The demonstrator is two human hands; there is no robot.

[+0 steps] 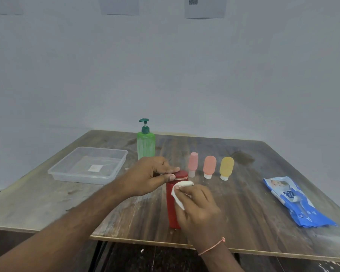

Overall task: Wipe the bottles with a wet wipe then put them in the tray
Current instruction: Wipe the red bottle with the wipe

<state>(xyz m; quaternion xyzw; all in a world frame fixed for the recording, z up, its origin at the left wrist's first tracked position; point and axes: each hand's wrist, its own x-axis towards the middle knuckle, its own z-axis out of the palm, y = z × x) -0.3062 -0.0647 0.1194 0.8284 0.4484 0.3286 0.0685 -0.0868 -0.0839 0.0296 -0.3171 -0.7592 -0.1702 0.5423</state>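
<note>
Left hand (147,173) pinches the cap of the upright red plastic bottle (173,205) while right hand (198,209) grips a folded white wet wipe (180,195) against its side.

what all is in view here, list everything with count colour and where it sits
red bottle: 1, red with red cap, upright near the table's front edge, held in both hands
wet wipe: 1, white, pressed against the red bottle
pump bottle: 1, green, far side of the table, right of the tray
small bottles: 3, pink, salmon, yellow, standing cap-down in a row behind the red bottle
tray: 1, clear plastic, left part of the table, no bottles in it
wipes pack: 1, blue, lying at the right
table: 1, worn wood
papers on wall: grey, along the top edge
left hand: grips the cap
right hand: holds the wipe, pink thread on wrist
</note>
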